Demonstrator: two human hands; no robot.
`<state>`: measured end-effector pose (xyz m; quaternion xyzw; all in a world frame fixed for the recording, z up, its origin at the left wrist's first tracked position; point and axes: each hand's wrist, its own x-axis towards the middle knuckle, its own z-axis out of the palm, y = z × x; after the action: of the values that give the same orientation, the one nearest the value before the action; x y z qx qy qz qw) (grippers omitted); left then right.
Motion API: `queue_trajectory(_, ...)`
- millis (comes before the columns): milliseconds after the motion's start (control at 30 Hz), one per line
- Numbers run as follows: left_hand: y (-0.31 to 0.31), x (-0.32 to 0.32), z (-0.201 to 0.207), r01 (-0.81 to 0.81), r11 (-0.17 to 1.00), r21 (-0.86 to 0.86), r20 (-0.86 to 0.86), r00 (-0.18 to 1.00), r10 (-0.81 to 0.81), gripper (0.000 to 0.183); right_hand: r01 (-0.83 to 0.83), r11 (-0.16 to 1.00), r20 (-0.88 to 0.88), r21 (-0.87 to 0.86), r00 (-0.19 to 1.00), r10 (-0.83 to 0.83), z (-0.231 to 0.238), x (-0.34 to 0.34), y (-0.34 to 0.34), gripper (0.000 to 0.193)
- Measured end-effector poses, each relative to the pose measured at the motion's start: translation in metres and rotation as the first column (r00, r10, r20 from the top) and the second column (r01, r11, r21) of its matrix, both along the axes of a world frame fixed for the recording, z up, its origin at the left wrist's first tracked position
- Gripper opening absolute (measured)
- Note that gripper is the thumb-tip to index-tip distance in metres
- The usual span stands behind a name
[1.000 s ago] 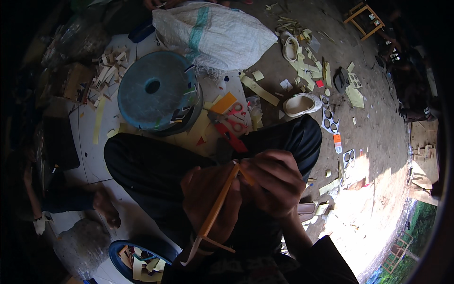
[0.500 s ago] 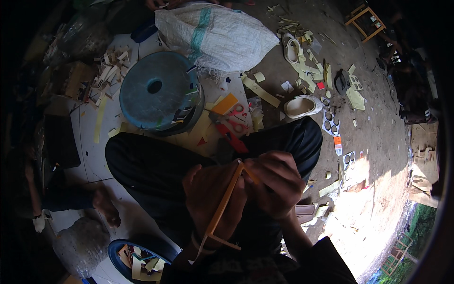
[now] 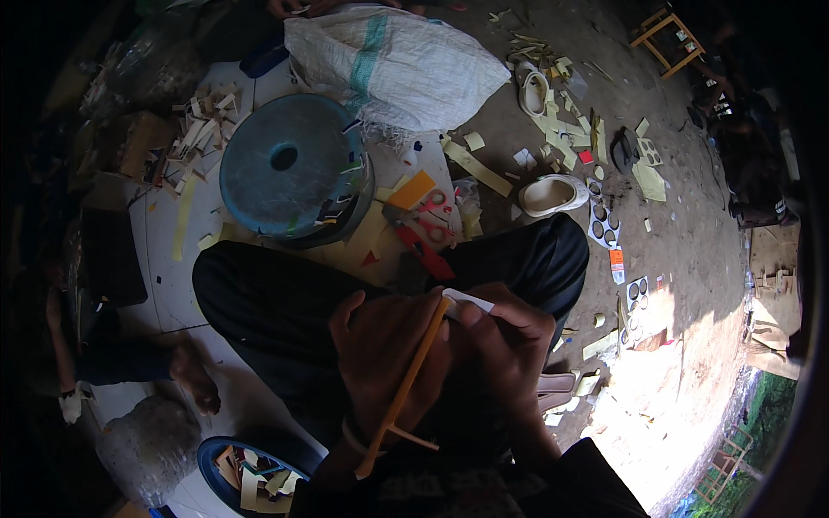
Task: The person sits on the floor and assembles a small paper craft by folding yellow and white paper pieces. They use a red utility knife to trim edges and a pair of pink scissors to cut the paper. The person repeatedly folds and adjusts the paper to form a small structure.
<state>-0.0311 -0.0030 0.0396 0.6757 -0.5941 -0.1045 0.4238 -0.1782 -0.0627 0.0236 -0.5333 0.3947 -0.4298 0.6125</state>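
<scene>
Over my lap, my left hand is closed around a long, narrow orange strip. A short thin crosspiece sticks out sideways near the strip's lower end. At the strip's upper end, my right hand pinches a small white slip between thumb and fingers. The slip touches or nearly touches the strip's tip; I cannot tell whether they are joined. Beyond my crossed legs lie red-handled scissors, an orange sheet and a red tool whose kind I cannot make out.
A round blue tub, bottom up, stands ahead to the left, beside a pile of small pieces. A white woven sack lies behind it. A blue basin holds scraps at lower left. Pale shoes and offcuts lie right.
The white slip has come into sight in my right fingers, which have shifted and opened out slightly. The orange strip has turned a little in my left hand.
</scene>
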Motion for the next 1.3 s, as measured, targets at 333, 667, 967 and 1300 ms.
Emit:
queue_trajectory(333, 0.027, 0.028, -0.028, -0.035, 0.999, 0.002, -0.281, 0.959, 0.034, 0.023, -0.398, 0.880, -0.143, -0.259, 0.917, 0.373, -0.008, -0.003, -0.029, 0.030)
queue_trajectory(667, 0.051, 0.060, -0.038, -0.183, 0.983, 0.014, -0.414, 0.894, 0.172, 0.023, -0.425, 0.847, -0.765, -0.321, 0.643, 0.033, -0.164, 0.006, -0.114, 0.039)
queue_trajectory(967, 0.046, 0.053, -0.036, -0.202, 0.978, 0.055, -0.546, 0.814, 0.199, 0.023, -0.611, 0.652, -0.843, -0.449, 0.531, -0.084, -0.208, 0.022, -0.129, 0.039)
queue_trajectory(1300, 0.031, 0.050, -0.031, -0.105, 0.993, -0.063, -0.589, 0.807, 0.048, 0.022, -0.477, 0.815, -0.890, -0.330, 0.446, -0.100, -0.206, 0.020, -0.117, 0.029)
